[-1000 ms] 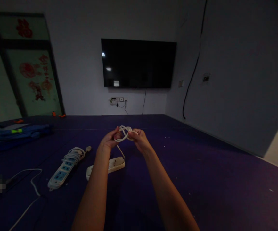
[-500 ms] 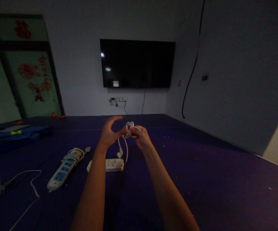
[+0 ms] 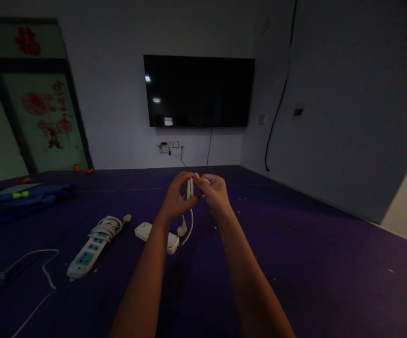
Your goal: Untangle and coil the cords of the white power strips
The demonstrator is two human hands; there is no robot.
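Observation:
Between my two hands is a bundled white power cord (image 3: pixel 190 188), held up above the dark blue floor covering. My left hand (image 3: pixel 176 197) curves round the bundle from the left, its fingers over the top and thumb below. From the right, my right hand (image 3: pixel 215 191) grips the same cord, thumb and fingers pinched at its edge. A length of cord drops from the bundle to a white power strip (image 3: pixel 173 243), which lies partly behind my left forearm. The cord's white plug (image 3: pixel 182 229) hangs beside the strip's right end.
To the left lies another power strip (image 3: pixel 86 258) with blue sockets, its cord wrapped round one end. A thin white cable (image 3: pixel 45 270) runs along the floor at far left. Blue cloth (image 3: pixel 41 197) lies behind it. A television (image 3: pixel 199 91) hangs on the far wall.
My left hand has closed in round the cord bundle, and the hands have come together. The white power strip has turned and shifted on the floor; its plug has moved slightly right.

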